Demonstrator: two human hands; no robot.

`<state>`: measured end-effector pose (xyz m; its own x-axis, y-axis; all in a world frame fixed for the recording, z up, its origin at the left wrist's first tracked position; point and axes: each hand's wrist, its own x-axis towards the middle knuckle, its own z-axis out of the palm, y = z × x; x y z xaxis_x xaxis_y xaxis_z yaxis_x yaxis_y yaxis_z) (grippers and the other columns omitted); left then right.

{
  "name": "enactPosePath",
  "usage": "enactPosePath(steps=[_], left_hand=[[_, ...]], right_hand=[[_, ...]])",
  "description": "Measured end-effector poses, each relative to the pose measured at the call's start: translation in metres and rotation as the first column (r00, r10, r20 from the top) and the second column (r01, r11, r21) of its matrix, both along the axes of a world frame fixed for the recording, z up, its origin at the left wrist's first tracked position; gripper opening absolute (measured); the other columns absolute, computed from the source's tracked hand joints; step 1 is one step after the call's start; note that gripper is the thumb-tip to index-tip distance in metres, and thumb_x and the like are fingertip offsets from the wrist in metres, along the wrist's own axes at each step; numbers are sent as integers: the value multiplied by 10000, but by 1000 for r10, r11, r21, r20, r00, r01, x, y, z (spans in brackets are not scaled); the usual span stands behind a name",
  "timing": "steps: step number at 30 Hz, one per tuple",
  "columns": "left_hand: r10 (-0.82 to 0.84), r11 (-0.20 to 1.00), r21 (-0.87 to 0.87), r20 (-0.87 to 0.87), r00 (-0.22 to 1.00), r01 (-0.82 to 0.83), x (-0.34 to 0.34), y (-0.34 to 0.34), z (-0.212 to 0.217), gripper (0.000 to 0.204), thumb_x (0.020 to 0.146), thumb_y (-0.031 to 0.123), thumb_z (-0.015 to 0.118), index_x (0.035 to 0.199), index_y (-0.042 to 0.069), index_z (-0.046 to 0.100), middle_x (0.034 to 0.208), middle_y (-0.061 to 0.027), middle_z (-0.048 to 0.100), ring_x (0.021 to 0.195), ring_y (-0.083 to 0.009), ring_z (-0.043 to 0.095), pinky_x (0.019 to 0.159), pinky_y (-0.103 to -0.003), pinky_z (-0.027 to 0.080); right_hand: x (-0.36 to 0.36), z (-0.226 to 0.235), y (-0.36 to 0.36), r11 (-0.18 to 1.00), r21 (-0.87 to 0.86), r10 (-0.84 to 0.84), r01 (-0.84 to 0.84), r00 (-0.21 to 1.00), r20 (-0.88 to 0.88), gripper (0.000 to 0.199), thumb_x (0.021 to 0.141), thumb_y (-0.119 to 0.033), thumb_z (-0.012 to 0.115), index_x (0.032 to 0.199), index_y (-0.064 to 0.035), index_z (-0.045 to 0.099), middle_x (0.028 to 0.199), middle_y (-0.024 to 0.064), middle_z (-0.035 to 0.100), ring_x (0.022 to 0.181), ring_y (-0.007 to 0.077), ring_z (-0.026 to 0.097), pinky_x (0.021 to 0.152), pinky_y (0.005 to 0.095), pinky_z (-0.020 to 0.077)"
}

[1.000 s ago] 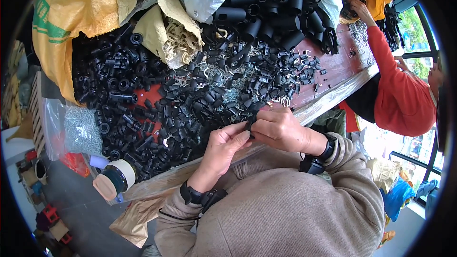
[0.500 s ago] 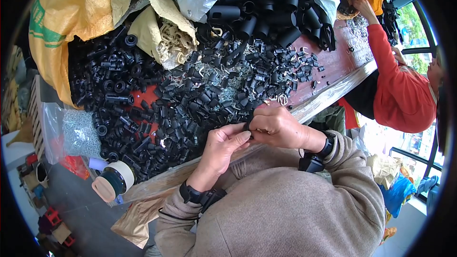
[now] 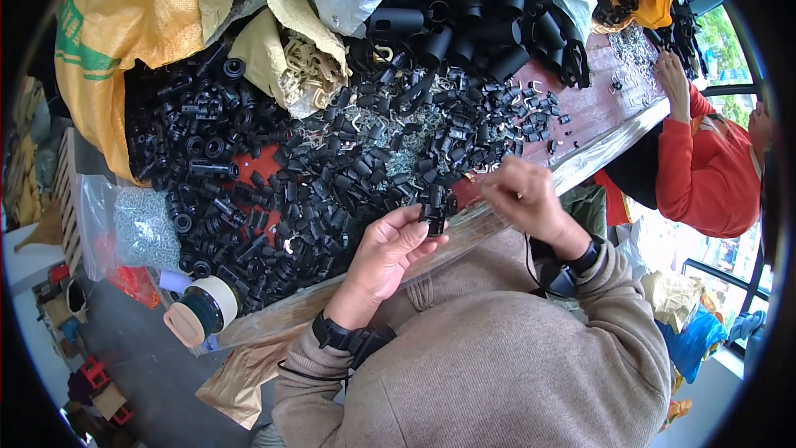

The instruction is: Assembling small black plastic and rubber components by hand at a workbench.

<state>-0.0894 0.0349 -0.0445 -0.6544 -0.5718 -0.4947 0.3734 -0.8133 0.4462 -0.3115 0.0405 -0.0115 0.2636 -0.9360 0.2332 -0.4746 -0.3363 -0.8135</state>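
Observation:
A small black plastic part (image 3: 434,210), shaped like a short hollow block, is pinched upright between the thumb and fingers of my left hand (image 3: 383,253), just over the table's near edge. Up and to the right of it, apart from the part, is my right hand (image 3: 531,199). Its fingers are curled and slightly blurred; whatever they may hold is hidden. Beyond both hands lies a heap of small black plastic pieces (image 3: 315,191), mixed with silvery metal bits (image 3: 406,158) and pale bent clips (image 3: 535,87).
Black ring-shaped parts (image 3: 211,148) pile up at left, beside a bag of small screws (image 3: 145,224). A jar with a pale lid (image 3: 189,323) is at the near left corner. Larger black tubes (image 3: 489,29) fill a sack at the back. A co-worker in red (image 3: 705,174) reaches over the table's right end.
My right hand has come away from my left, up and to the right. The black part now shows in my left hand. The co-worker's arm has drawn back from the yellow sack.

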Motion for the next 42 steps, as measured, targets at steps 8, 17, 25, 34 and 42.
enactPosePath(steps=[8,17,25,34,42], left_hand=[[-25,1000,-9,-50,998,25,-3,-2,0,283,825,143,550,1070,7,508,969,-97,584,843,-183,592,717,-226,479],[23,1000,-3,-43,999,-23,-2,0,0,270,824,144,552,1053,4,519,944,-96,591,827,-177,593,713,-226,478],[74,996,-36,-58,996,-76,-3,-1,-1,260,825,137,551,1047,5,528,955,-93,594,850,-150,577,745,-252,462],[135,981,-109,-217,967,-161,-7,-1,-3,268,824,141,543,1061,16,522,1001,-124,579,970,-225,545,860,-332,424],[142,976,-125,-238,961,-176,-4,-2,-3,259,829,134,531,1063,23,531,1009,-124,577,974,-240,542,858,-341,427]], right_hand=[[-29,-23,4,989,-12,-126,147,803,-582,91,751,-63,560,816,-10,528,698,126,471,583,291,508,504,327,404],[-30,-27,0,952,217,-173,216,964,-199,95,806,-90,531,781,1,534,663,86,515,569,178,507,509,277,400],[-17,-12,-5,807,587,-171,63,977,130,172,827,-148,555,747,4,543,642,-12,520,587,38,444,514,203,370],[7,-23,-7,744,601,-40,-293,878,478,185,803,-174,598,721,-19,544,625,-61,476,596,17,398,522,184,337],[19,-22,-3,675,656,-40,-339,871,490,181,820,-177,573,725,-34,515,708,-38,499,601,38,397,545,191,331]])
